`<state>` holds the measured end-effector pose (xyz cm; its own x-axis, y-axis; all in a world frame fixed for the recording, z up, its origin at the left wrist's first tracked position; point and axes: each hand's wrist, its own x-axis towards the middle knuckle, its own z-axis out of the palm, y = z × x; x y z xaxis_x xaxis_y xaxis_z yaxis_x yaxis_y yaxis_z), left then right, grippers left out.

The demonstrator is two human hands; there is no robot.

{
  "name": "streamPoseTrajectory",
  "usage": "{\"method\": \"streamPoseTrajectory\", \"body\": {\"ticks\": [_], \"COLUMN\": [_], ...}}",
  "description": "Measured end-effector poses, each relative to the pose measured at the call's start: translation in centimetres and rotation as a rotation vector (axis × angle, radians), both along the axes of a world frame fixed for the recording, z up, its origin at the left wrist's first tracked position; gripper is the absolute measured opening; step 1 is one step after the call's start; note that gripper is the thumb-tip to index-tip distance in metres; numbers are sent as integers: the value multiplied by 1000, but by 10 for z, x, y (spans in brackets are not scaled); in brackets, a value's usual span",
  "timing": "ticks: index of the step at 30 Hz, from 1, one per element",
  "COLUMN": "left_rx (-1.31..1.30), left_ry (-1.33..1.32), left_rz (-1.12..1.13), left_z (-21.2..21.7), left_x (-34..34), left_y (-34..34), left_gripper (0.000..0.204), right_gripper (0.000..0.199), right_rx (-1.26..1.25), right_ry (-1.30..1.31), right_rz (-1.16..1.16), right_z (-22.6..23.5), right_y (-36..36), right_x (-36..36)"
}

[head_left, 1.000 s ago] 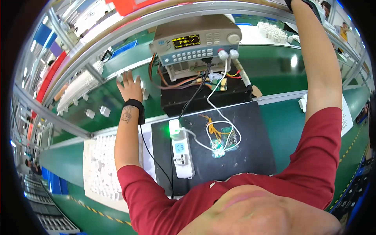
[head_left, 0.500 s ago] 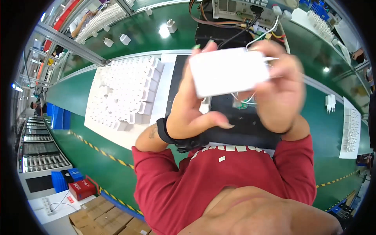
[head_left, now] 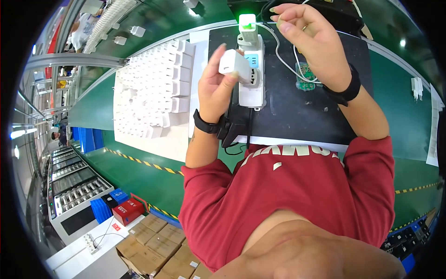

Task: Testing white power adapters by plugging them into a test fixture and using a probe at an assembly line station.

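Observation:
My left hand (head_left: pixel 214 90) grips a white plug-in charger (head_left: pixel 231 63) between thumb and fingers, its port face turned toward me. The charger is just over the left side of a white power strip (head_left: pixel 252 96). At the strip's far end sits a small block with a glowing green light (head_left: pixel 247 21). Higher up and to the right, my right hand (head_left: pixel 320 44) has its thumb and fingertips drawn together; whatever they pinch is too small to make out. A thin white cable (head_left: pixel 280 58) loops below that hand, passing a green circuit board (head_left: pixel 305 76) on the black mat (head_left: pixel 297 118).
Rows of white chargers (head_left: pixel 148 88) crowd a board on the left. More chargers (head_left: pixel 137 31) stand beyond the metal rail. A white charger (head_left: pixel 417 87) lies at far right. Dark equipment (head_left: pixel 325 16) borders the mat's far side. Cardboard boxes (head_left: pixel 148 242) are at lower left.
The white charger, held up close before, is now lower and farther from view in my left hand. My right hand has moved away from it, up and right. The power strip and green light have come into view.

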<state>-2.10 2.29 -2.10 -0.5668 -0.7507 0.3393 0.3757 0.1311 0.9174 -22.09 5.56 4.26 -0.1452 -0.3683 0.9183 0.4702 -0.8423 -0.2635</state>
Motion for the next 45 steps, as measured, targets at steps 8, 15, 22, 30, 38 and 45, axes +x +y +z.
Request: {"method": "streamPoseTrajectory", "body": {"ticks": [8,15,22,30,38,45], "left_rx": [-236,-526,-849,-707,-610,-736], "left_ry": [-315,-382,-454,-420,-385,-365], "left_rz": [-156,-74,-63,-325,-374,-322], "left_z": [5,16,26,20,12,7], "left_x": [4,4,-1,-6,-2,-2], "left_y": [-12,-1,-18,-28,-29,-33], "left_gripper": [71,57,58,47,57,71], "right_gripper": [24,18,16,17,16,7], "right_rx": [478,468,532,337,348,617], "right_ry": [824,887,1026,1067,1009,881], "right_rz": [-1123,-1041,-1090,-1329,-1027,-885], "right_z": [-21,-19,-17,-16,17,-7], "right_y": [0,-17,-11,-8,27,59], "right_x": [-2,1,-1,6,30,49]}}
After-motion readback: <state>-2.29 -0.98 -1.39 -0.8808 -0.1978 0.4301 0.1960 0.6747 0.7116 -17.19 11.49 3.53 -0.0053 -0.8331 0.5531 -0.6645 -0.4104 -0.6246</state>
